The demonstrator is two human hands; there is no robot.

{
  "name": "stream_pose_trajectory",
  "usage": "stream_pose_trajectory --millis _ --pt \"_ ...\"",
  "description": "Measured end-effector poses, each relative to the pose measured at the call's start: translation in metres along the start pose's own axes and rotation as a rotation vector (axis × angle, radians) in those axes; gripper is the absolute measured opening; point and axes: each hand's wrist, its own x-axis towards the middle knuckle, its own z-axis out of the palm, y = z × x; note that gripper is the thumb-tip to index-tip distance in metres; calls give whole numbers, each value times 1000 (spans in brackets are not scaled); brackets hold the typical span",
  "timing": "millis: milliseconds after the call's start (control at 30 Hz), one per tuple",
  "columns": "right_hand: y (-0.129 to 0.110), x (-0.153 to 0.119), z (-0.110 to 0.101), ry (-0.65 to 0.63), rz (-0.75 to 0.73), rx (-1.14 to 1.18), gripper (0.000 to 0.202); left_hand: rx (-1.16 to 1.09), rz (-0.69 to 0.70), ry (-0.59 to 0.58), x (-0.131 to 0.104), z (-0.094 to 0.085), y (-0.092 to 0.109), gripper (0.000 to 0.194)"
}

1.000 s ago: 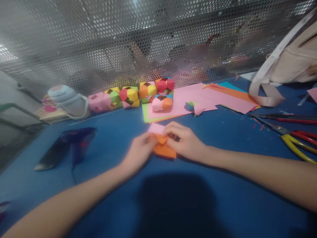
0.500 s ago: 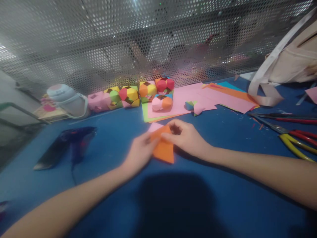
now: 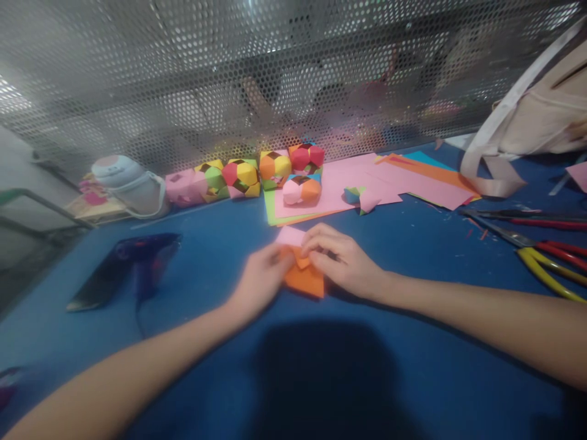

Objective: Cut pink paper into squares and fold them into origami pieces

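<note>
Between my hands, low over the blue table, is a small piece of orange paper (image 3: 304, 283) with its upper edge bent over toward me. My left hand (image 3: 263, 276) grips its left side between thumb and fingers. On the upper right, my right hand (image 3: 337, 253) pinches the bent flap, fingers curled. A pink paper piece (image 3: 290, 236) shows just behind the orange one; whether the two are joined I cannot tell. Beyond them, a small folded piece of blue, green and pink paper (image 3: 362, 199) rests on pink sheets (image 3: 342, 177).
Several colourful folded-paper balls (image 3: 242, 177) line the back by a perforated metal panel (image 3: 192, 91). At left are a glue gun (image 3: 145, 253), a dark phone-like slab (image 3: 98, 281) and a pale tumbler (image 3: 132, 186). Scissors with yellow handles (image 3: 541, 269) and a beige bag (image 3: 543, 119) are at right.
The orange paper's top edge has been folded down toward me by my right hand, and more of the pink piece behind it now shows. My left hand has stayed nearly in place.
</note>
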Motion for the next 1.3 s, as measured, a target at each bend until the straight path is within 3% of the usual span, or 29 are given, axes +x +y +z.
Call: stream_pose_trajectory --millis 133,200,333,900,1300 --pt "-3 3 0 44 193 68 4 -26 -1 10 -1 1 0 20" --pt "-3 4 1 30 272 116 8 -33 4 22 -1 2 1 19" --pt "-1 5 2 -32 330 122 12 -29 16 22 -1 2 1 18" --pt "-2 4 2 40 300 43 9 26 8 -45 2 -1 -7 20" --pt "-3 11 4 53 80 43 9 177 149 -11 -2 4 4 25"
